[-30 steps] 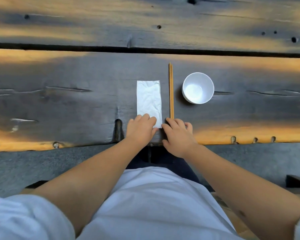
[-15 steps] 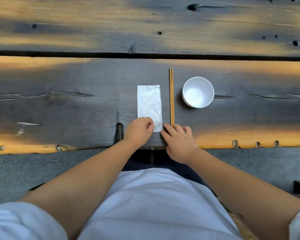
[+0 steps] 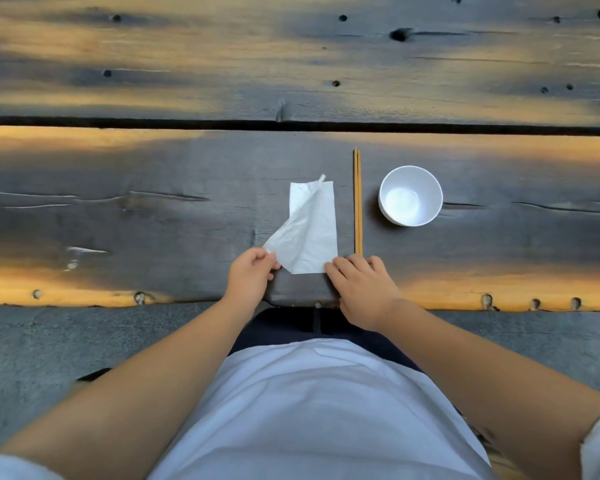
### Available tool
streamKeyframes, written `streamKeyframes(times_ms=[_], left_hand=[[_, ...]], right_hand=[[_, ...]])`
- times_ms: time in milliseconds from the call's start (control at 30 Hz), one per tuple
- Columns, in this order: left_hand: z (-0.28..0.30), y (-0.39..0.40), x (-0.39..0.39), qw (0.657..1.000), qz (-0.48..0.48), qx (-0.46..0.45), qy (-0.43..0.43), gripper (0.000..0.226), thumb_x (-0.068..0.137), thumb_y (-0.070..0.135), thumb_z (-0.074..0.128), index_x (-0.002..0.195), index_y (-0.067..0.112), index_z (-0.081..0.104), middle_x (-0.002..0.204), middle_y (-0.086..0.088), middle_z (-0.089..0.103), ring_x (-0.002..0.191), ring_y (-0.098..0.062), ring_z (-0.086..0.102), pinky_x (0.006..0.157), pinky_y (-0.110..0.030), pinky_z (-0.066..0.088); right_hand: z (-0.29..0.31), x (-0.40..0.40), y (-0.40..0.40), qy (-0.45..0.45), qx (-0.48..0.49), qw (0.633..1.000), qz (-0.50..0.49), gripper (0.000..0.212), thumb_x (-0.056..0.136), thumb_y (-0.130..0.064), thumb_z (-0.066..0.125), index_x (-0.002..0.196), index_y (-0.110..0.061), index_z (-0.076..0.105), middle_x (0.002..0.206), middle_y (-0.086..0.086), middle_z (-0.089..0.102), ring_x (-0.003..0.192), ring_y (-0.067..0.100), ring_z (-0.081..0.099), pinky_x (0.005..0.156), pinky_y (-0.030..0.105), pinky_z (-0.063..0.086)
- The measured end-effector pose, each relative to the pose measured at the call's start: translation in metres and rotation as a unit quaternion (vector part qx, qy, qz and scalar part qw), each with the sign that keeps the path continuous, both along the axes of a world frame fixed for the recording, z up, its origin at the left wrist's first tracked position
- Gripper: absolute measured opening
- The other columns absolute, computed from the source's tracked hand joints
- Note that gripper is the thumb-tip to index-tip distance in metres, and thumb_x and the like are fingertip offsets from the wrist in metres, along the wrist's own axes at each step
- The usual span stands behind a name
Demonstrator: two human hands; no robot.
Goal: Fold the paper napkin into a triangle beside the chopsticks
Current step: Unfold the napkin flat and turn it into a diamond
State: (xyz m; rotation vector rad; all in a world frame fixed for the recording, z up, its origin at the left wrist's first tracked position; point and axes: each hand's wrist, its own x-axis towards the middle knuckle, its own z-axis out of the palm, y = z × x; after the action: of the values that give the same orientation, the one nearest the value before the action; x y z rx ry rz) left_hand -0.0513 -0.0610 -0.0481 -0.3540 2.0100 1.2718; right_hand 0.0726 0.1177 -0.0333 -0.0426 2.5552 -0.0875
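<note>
My left hand (image 3: 252, 275) pinches the near-left corner of the napkin (image 3: 314, 230), thumb and fingers closed on the loose top layer, which is peeled up and pulled out to the left past the napkin's own edge. My right hand (image 3: 362, 289) lies with fingers spread flat, grasping nothing, its fingertips (image 3: 333, 266) pressing the near-right corner down. The napkin sits on the table (image 3: 153, 220) just left of the chopsticks (image 3: 357, 202), a narrow strip of bare wood between them; its long right edge runs parallel to the sticks. Left of the napkin the plank is wide open, and beyond its far edge there is free wood up to the dark gap between planks. The table's near edge runs close under both wrists. A second ago the napkin lay as a flat rectangle with both hands resting on its near end; now one layer is lifted and a small twisted tip pokes up at the far edge. Right of the chopsticks stands the bowl (image 3: 410, 195), near them but apart. I count one napkin, two chopsticks side by side, one bowl.
</note>
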Motion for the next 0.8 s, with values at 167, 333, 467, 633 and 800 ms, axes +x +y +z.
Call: streamKeyframes(times_ms=[167, 333, 467, 633, 800], left_hand=[[0.002, -0.024, 0.01, 0.987, 0.144, 0.006, -0.071, 0.014, 0.093, 0.016, 0.054, 0.08, 0.013, 0.059, 0.079, 0.001, 0.067, 0.059, -0.01, 0.051, 0.052, -0.023, 0.035], [0.002, -0.037, 0.015, 0.992, 0.037, -0.073, -0.093, 0.014, 0.087, 0.015, 0.051, 0.078, 0.014, 0.061, 0.078, -0.002, 0.066, 0.062, -0.015, 0.054, 0.052, -0.026, 0.038], [0.009, -0.04, 0.021, 0.899, -0.384, -0.192, 0.088, 0.017, 0.086, 0.038, 0.051, 0.075, 0.025, 0.056, 0.076, 0.006, 0.064, 0.072, -0.018, 0.059, 0.063, -0.031, 0.048], [0.016, -0.009, 0.001, 0.776, -0.53, -0.136, 0.315, 0.034, 0.09, 0.041, 0.048, 0.117, 0.021, 0.053, 0.119, 0.0, 0.057, 0.112, -0.024, 0.051, 0.089, -0.039, 0.045], [-0.011, 0.013, -0.026, 0.684, -0.616, -0.23, 0.315, 0.078, 0.095, 0.055, 0.029, 0.152, 0.008, 0.004, 0.162, -0.011, -0.003, 0.149, -0.028, -0.002, 0.119, -0.043, 0.014]], right_hand=[[-0.002, 0.002, -0.004, 0.0, 0.006, 1.0, -0.005, 0.065, 0.077, -0.029, 0.058, 0.137, -0.013, 0.037, 0.136, 0.007, 0.042, 0.117, 0.031, 0.04, 0.089, 0.043, 0.031], [-0.001, 0.004, -0.005, -0.006, -0.009, 1.0, -0.005, 0.073, 0.082, -0.028, 0.055, 0.147, -0.013, 0.026, 0.16, 0.007, 0.015, 0.143, 0.029, 0.015, 0.105, 0.045, 0.024], [0.0, 0.002, -0.008, -0.02, -0.01, 1.0, -0.006, 0.078, 0.085, -0.029, 0.053, 0.151, -0.015, 0.015, 0.161, 0.006, 0.011, 0.146, 0.027, 0.009, 0.111, 0.045, 0.017], [0.0, -0.001, -0.005, 0.003, 0.01, 1.0, 0.002, 0.082, 0.087, -0.043, 0.05, 0.152, -0.016, 0.008, 0.161, 0.008, 0.011, 0.144, 0.027, 0.014, 0.107, 0.046, 0.022], [-0.007, -0.021, -0.006, -0.015, -0.004, 1.0, -0.02, 0.082, 0.093, -0.059, 0.033, 0.153, -0.02, -0.006, 0.163, 0.003, -0.012, 0.148, 0.023, -0.008, 0.115, 0.052, 0.007]])
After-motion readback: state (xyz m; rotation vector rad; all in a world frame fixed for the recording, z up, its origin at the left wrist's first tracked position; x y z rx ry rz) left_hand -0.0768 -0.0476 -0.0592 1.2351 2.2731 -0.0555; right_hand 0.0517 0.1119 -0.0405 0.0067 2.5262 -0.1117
